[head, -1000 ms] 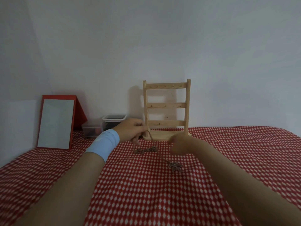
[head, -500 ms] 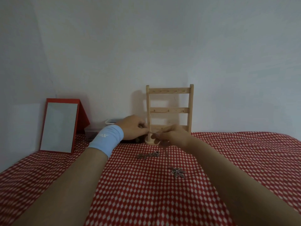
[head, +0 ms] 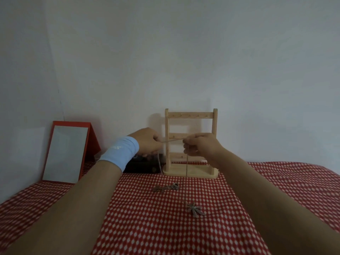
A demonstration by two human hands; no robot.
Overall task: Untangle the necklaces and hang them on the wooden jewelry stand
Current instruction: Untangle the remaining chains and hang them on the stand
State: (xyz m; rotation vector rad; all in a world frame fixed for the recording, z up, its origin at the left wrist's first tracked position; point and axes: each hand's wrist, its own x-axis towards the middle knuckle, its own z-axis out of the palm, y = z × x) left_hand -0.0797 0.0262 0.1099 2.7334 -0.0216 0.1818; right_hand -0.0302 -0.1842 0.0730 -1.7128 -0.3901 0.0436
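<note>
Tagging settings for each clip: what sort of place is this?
Probably a home dressing table set against a plain wall: a red checked tablecloth, a red-framed standing mirror and a wooden jewelry stand.

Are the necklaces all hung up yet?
Not yet. The two necklaces already look separated. The left hand and right hand pinch one chain stretched between them, its pendant down at the cloth. The wooden stand holds nothing yet, and the other necklace lies bunched on the cloth, waiting.
</note>
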